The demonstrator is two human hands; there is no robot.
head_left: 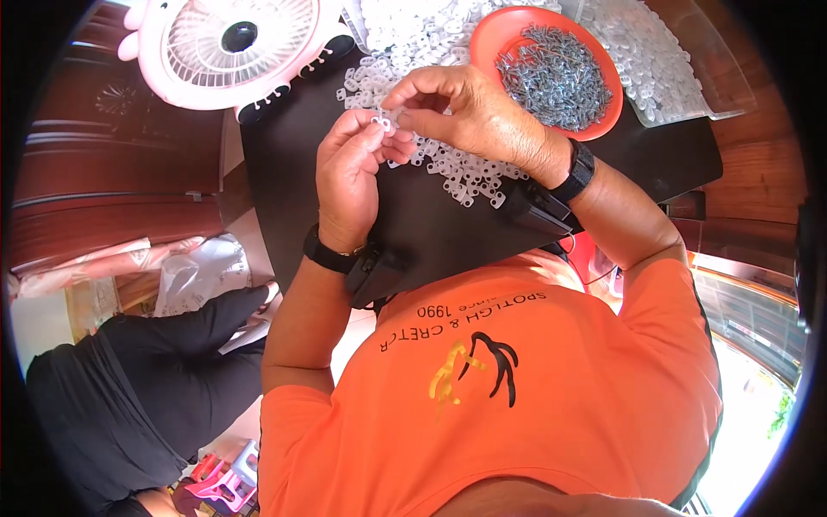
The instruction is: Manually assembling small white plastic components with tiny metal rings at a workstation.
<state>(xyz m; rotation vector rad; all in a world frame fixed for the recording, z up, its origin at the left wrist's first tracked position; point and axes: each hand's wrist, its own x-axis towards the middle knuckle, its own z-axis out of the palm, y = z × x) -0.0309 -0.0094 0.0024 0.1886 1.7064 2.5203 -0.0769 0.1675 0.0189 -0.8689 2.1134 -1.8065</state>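
Orange fills the lower frame: my T-shirt [534, 388], with dark lettering and a black-and-yellow emblem across the chest. Above it both my forearms rise over a black counter [431, 224], each wrist wearing a black band. My left hand [349, 177] is held upright, its fingers [366, 129] pinched together on a small clear plastic clip [382, 123]. My right hand [469, 108] arches in from the right, its fingers [412, 102] closed on the same clip, so the piece sits clamped between the two hands, just above the counter and at the near edge of a loose heap of clear plastic clips [457, 168].

Beyond the hands, a round orange dish [603, 121] holds a mound of small grey metal pieces [556, 73]. A clear plastic bag [663, 52] of more pale clips lies to its right, at the counter's far corner. At far left a pink and white desk fan [228, 47] lies face up beside the heap. Low on the left, a person in black clothing [129, 388] sits next to me, with crumpled clear bags [198, 271] just beyond them.
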